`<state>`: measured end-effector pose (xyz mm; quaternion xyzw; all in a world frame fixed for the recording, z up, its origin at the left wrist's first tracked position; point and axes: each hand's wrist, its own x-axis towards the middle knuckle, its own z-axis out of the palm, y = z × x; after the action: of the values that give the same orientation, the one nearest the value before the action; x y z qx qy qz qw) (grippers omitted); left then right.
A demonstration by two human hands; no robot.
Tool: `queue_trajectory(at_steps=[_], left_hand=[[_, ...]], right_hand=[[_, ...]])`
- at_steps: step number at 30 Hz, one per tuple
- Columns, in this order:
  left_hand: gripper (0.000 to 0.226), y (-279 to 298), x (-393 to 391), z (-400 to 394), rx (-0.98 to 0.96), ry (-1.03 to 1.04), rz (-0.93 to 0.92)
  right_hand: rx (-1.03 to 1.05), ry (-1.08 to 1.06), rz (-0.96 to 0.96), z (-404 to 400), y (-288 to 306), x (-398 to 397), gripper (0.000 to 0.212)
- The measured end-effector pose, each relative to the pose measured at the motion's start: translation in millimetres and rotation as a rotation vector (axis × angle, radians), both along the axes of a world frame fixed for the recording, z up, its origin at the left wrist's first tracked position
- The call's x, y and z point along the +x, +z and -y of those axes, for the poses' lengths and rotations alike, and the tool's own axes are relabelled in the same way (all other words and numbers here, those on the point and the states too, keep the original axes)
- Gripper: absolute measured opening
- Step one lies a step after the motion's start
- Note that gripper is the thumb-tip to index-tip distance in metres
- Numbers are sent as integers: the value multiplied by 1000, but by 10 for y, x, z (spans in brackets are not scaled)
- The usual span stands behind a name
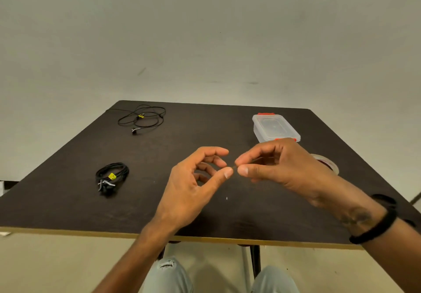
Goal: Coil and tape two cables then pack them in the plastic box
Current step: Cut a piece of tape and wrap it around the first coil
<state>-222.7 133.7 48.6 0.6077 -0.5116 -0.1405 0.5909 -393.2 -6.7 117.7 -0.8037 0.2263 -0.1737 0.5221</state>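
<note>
Pinching something tiny (unclear what), right hand point(280, 165), left hand point(193, 185) loosely curled, two cables point(112, 175), one box point(274, 127).

Both hands hover above the desk point(68, 201), the right hand point(280, 167) pinching a small strip beside the left hand point(196, 185) thumb. A coiled cable point(112, 175) lies left, a loose cable point(142, 118) farther back, the plastic box point(274, 127) closed

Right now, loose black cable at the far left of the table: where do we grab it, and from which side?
Probably from above, at the near end of the loose cable, where its strands cross just above the plug. It lies flat in open loops on the table, so a side approach would only slide it. Pinching where strands bunch takes several at once. Both hands, left hand and right hand, are busy mid-table.
</note>
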Motion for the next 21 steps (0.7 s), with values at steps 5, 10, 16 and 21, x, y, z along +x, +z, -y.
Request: queue_trajectory(at_steps=[5, 10, 16, 21], left_hand=[[23, -10, -10, -51, 8, 2, 38], [13, -7, -17, -119, 77, -48, 30], [14, -3, 194, -461, 98, 97, 125], [17, -10, 571, -916, 99, 223, 220]], right_hand=[[-51, -35, 10, -55, 7, 38, 13], [70, -44, 57, -87, -62, 121, 16], [197, -14, 90, -314, -149, 453, 25], [369, 22, 164, -649, -227, 1011, 40]])
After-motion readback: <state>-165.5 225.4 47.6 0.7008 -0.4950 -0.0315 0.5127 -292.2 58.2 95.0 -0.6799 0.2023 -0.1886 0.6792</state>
